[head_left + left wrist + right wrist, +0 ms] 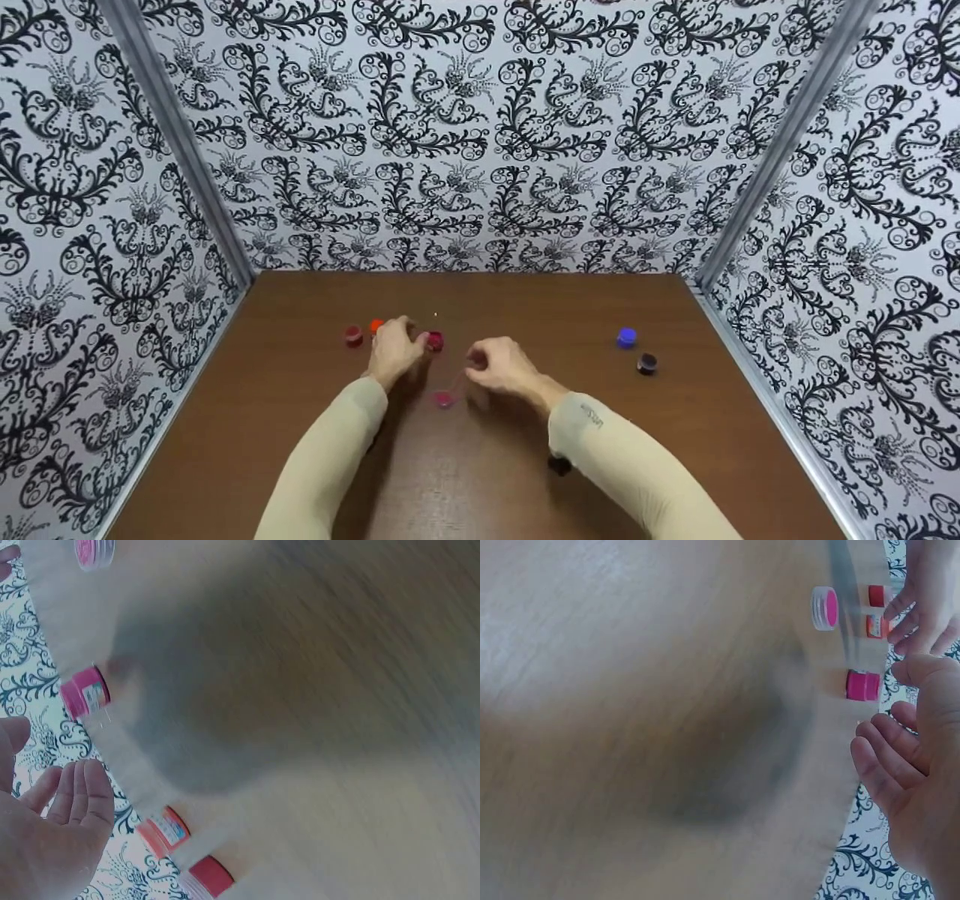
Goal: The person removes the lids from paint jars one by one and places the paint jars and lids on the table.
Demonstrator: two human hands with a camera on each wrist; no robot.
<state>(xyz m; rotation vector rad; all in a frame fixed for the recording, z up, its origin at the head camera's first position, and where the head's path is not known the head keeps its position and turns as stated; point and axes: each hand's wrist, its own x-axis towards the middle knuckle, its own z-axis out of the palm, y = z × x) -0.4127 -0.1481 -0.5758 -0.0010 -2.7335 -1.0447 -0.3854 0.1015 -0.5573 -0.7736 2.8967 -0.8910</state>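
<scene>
Magenta jar (435,341) on the counter (487,296), between the two hands, nearer the left. Left hand (394,351): fingers fairly straight, nothing gripped; thumb overlaps the jar in the head view, but the left wrist view shows a gap between them. Right hand (504,365): fingers loosely bent, thumb apart, holding nothing; hangs over the counter beside the jar.

Orange jar (377,325) just past the left hand, partly covered by it in the head view; red jar (353,335) right next to that, on its outer side. Pink jar (444,399) sits closer to the person, near the right hand. Blue jar (626,337) and black jar (646,364) well off to the right. Dark object (559,465) by the right sleeve, too hidden to name.

Step looks like handling the near group of jars. Doing it well: pinch the magenta jar low on its sides, thumb against fingers, and lift straight. Keep the left fingertips off the orange jar; a sideways sweep could knock it into the red one. Right forearm should stay high, since the dark object sits right by it. Small, smooth-looking jars probably slide or roll if nudged, so light contact first, then squeeze.
</scene>
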